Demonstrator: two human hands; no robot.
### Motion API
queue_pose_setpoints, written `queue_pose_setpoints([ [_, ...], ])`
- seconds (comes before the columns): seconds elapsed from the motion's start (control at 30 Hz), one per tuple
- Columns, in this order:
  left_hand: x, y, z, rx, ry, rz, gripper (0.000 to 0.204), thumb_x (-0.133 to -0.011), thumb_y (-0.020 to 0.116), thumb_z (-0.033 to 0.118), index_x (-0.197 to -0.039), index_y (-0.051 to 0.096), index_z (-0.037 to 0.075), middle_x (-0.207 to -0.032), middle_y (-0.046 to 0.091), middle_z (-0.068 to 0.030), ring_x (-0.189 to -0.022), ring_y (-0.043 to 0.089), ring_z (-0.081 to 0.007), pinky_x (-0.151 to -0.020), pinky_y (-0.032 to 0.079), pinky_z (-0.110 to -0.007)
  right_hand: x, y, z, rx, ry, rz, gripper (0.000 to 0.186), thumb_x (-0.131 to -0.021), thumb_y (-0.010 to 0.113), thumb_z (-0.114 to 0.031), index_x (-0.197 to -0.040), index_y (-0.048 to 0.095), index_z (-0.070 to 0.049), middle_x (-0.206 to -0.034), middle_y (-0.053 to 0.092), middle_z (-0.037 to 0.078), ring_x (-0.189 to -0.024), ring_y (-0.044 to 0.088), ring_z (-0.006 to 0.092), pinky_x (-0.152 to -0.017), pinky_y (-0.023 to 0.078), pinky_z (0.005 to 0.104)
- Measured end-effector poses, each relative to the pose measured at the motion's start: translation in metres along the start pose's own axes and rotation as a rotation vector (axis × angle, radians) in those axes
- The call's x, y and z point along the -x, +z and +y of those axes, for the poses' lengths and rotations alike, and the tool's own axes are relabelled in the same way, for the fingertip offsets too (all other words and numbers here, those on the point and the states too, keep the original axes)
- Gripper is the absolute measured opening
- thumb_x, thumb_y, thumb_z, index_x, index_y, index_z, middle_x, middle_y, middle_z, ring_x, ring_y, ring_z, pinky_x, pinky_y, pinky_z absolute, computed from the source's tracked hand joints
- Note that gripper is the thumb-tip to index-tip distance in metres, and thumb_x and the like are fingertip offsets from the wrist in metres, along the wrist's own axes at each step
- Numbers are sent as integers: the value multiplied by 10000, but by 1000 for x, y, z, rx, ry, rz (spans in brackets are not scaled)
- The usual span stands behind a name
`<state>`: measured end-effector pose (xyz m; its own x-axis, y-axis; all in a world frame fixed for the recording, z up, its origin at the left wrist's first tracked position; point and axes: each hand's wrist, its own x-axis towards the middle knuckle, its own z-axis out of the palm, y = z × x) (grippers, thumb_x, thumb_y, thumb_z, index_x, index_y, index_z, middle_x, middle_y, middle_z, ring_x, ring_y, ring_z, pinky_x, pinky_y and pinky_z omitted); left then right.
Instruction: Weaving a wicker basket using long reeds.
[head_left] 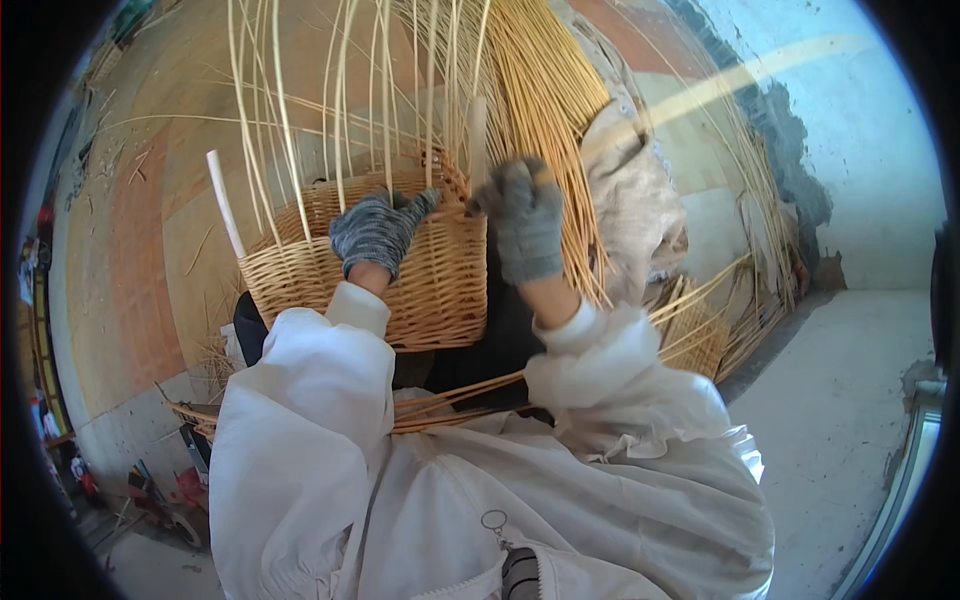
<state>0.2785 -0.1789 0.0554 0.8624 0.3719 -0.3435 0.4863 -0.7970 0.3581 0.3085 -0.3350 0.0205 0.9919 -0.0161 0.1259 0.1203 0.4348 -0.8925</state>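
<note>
A half-woven rectangular wicker basket point(430, 290) rests in front of me, its tall pale stakes point(283, 130) rising from the weave. My left hand point(378, 235), in a mottled grey glove, is closed over the near wall's top edge, thumb toward the right corner. Beside that corner, my right hand point(525, 218), in a plain grey glove, is curled into a fist close to a thick corner post point(478, 135). From the fist a pale wicker rod point(740, 75), blurred by motion, seems to sweep up and right. Another thick post point(225, 200) stands at the left corner.
A large bundle of long wicker rods point(545, 80) lies beyond the right hand, next to a beige cloth point(640, 190). Loose rods point(460, 398) cross my lap. A woven panel point(697, 335) and more rods lie at right, near the wall point(865, 190).
</note>
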Motion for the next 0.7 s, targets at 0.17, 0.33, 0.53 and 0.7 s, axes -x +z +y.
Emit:
queue_pose_setpoints([
  [0.17, -5, 10, -7, -53, 44, -11, 743, -757, 508, 732, -1077, 658, 78, -1033, 664, -158, -1006, 616, -329, -934, 409, -410, -6, -28, 11, -400, 197, 29, 360, -931, 518, -245, -613, 361, -183, -497, 267, -57, -427, 281, 113, -470, 340, 296],
  [0.33, -14, 15, -9, -130, -8, 27, 823, -732, 431, 794, -1121, 644, 101, -1109, 644, -164, -1106, 572, -337, -927, 416, -445, -3, -15, 15, -562, 328, 137, 274, -923, 549, -248, -689, 445, -153, -559, 361, -22, -514, 370, 134, -511, 379, 300],
  [0.53, 53, 15, -17, -184, 675, 619, 691, -843, 613, 453, -1285, 447, -51, -1230, 538, -254, -1160, 495, -386, -971, 382, -441, 60, -88, -62, 536, -102, -340, 128, -881, 567, -170, -941, 624, -73, -848, 598, 84, -768, 581, 233, -683, 500, 342],
  [0.7, 146, 66, -59, 153, 756, -399, 630, -741, 752, 311, -1225, 510, -12, -1145, 571, -199, -1064, 544, -347, -910, 436, -421, 187, -227, -76, 1007, 1109, -1302, 298, -851, 589, -259, -1051, 635, -43, -1037, 621, 173, -909, 603, 307, -840, 491, 410],
])
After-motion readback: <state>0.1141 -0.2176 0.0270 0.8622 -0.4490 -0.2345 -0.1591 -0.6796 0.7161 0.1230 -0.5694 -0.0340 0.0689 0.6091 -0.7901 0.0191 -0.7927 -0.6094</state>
